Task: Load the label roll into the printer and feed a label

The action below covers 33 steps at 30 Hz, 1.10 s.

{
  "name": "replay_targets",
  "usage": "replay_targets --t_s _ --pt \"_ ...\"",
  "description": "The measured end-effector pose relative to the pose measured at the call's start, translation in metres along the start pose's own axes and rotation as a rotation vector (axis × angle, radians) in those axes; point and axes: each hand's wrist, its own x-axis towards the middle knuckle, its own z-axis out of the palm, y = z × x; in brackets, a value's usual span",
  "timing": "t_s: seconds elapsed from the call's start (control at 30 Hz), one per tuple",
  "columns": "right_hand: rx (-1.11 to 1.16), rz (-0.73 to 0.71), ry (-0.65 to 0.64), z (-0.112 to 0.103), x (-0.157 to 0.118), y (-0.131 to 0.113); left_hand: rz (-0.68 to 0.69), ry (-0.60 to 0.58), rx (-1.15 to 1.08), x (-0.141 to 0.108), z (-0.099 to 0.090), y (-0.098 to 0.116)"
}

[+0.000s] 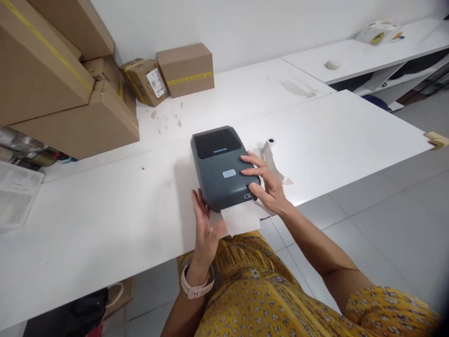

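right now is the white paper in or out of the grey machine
Out, at least partly: the white paper shows beyond the near end of the grey machine. Cannot tell whether more remains inside.

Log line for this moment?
left hand: at printer's near left corner | right hand: on its right side | paper: protruding from near edge | paper roll: right of printer
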Motion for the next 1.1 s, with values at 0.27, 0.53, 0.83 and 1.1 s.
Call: replay_targets --t_s 0.27,0.53,0.83,1.1 --pt "-0.164 0.097 0.147 0.034 -0.016 0.006 0.008 0.093 0.062 0.031 0.003 0.018" --pt "0.060 -0.188 0.324 0.044 -0.018 0.029 0.049 0.207 -0.085 0.040 0.004 0.010" --pt "0.157 -0.177 0.355 0.046 -0.015 0.025 0.100 0.536 0.100 -0.011 0.010 0.007" --pt "0.222 -0.188 0.344 0.044 -0.014 0.017 -0.449 0.067 -0.401 -0.028 0.031 0.033"
